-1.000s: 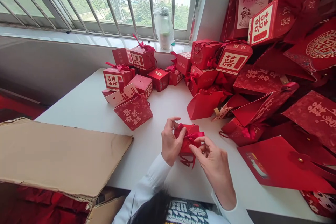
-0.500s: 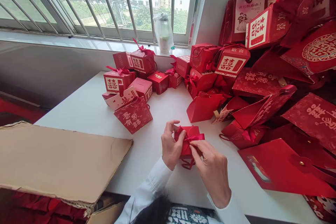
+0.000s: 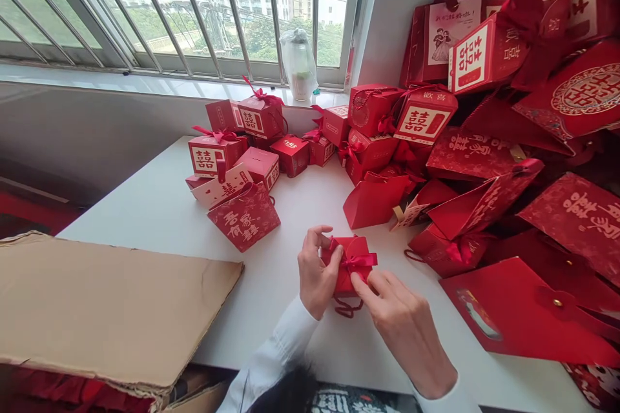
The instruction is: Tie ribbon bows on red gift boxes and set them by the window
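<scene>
Plainly, left hand [image 3: 317, 274] grips one box [image 3: 357, 246]; right hand [image 3: 402, 313] touches one bow [image 3: 362, 261], grip unclear.

White table [image 3: 310, 203]: bare lane ahead of both hands [image 3: 317, 274], between red patterned paper bag [image 3: 245, 216] left and red folded-paper pouch [image 3: 375, 200] right. Red cube-shaped cardboard box [image 3: 290, 153] blocks far end. Brown corrugated cardboard flap [image 3: 111, 303] obstructs near left; flat red envelope-shaped bag [image 3: 518, 303], right.
</scene>
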{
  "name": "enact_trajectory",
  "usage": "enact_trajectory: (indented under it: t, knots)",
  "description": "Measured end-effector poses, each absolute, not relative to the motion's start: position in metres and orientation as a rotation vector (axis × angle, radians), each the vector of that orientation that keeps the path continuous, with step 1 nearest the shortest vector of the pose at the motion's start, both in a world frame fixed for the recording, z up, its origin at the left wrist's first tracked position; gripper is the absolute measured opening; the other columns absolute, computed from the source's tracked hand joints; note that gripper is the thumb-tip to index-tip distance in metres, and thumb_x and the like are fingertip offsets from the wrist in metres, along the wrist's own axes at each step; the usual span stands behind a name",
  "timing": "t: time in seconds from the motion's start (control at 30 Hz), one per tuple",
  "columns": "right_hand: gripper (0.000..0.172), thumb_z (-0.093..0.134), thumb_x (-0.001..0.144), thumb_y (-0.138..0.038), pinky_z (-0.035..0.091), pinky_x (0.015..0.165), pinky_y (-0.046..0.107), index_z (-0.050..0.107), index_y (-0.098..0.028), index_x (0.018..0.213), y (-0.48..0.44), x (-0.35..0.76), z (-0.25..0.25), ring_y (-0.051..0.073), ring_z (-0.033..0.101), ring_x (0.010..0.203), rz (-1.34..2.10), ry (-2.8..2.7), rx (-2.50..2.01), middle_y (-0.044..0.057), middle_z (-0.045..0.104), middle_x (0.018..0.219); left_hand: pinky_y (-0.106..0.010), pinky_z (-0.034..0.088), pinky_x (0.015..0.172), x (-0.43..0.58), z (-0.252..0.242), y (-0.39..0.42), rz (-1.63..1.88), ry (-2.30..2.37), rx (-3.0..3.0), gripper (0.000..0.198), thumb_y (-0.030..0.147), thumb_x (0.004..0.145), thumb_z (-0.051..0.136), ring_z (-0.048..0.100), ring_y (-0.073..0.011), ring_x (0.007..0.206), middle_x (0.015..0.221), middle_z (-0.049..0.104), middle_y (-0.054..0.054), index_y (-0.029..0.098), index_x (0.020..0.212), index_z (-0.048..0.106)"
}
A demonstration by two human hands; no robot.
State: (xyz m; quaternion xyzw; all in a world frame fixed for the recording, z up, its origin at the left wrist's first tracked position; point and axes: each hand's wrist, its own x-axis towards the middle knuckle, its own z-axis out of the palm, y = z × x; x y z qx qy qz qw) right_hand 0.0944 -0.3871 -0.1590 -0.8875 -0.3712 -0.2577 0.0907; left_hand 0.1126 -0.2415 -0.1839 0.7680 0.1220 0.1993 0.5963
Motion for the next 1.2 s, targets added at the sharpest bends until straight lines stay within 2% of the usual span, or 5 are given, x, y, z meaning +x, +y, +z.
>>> enact_trajectory:
  t: [0.27, 0.37, 0.8, 1.0, 1.2]
  knots:
    - [0.012, 0.055, 0.086, -0.018, 0.036, 0.063, 0.026, 0.065, -0.018, 0.093, -0.392, 0.096, -0.153, 0.015, 0.047, 0.070, -0.536, -0.839, -2.391, 0.002, 0.059, 0.077, -0.022, 0.043, 0.067, 0.113, -0.184, -0.241, 0.468, 0.291, 1.771, 0.025, 0.017, 0.080, 0.056, 0.052, -0.0113, 0.066, 0.070, 0.051, 0.005, 0.022, 0.104, 0.051]
    - [0.013, 0.059, 0.086, -0.025, 0.040, 0.066, 0.027, 0.066, -0.019, 0.095, -0.383, 0.099, -0.158, 0.017, 0.050, 0.074, -0.574, -0.703, -2.404, 0.003, 0.061, 0.081, -0.022, 0.044, 0.067, 0.113, -0.184, -0.241, 0.468, 0.291, 1.767, 0.025, 0.017, 0.079, 0.056, 0.052, -0.0113, 0.065, 0.069, 0.051, 0.005, 0.021, 0.104, 0.052]
    - [0.026, 0.042, 0.089, -0.004, 0.046, 0.071, 0.031, 0.065, -0.016, 0.093, -0.383, 0.097, -0.163, 0.019, 0.054, 0.083, -0.483, -1.049, -2.448, 0.007, 0.062, 0.087, -0.023, 0.045, 0.068, 0.114, -0.184, -0.241, 0.469, 0.295, 1.773, 0.025, 0.017, 0.080, 0.056, 0.054, -0.0120, 0.066, 0.069, 0.052, 0.004, 0.021, 0.105, 0.051]
    - [0.010, 0.052, 0.090, -0.026, 0.047, 0.069, 0.027, 0.062, -0.024, 0.088, -0.403, 0.090, -0.153, 0.016, 0.057, 0.078, -0.307, -0.556, -2.219, 0.002, 0.062, 0.084, -0.022, 0.045, 0.066, 0.115, -0.184, -0.240, 0.458, 0.296, 1.751, 0.025, 0.020, 0.081, 0.056, 0.052, -0.0111, 0.066, 0.069, 0.051, 0.005, 0.022, 0.106, 0.050]
    - [0.033, 0.057, 0.081, -0.054, 0.043, 0.054, 0.025, 0.053, -0.022, 0.084, -0.402, 0.091, -0.176, 0.016, 0.060, 0.061, 0.037, -0.022, -2.017, 0.001, 0.064, 0.068, -0.022, 0.045, 0.065, 0.116, -0.184, -0.239, 0.489, 0.294, 1.794, 0.026, 0.024, 0.081, 0.058, 0.053, -0.0116, 0.066, 0.070, 0.051, 0.004, 0.021, 0.106, 0.050]
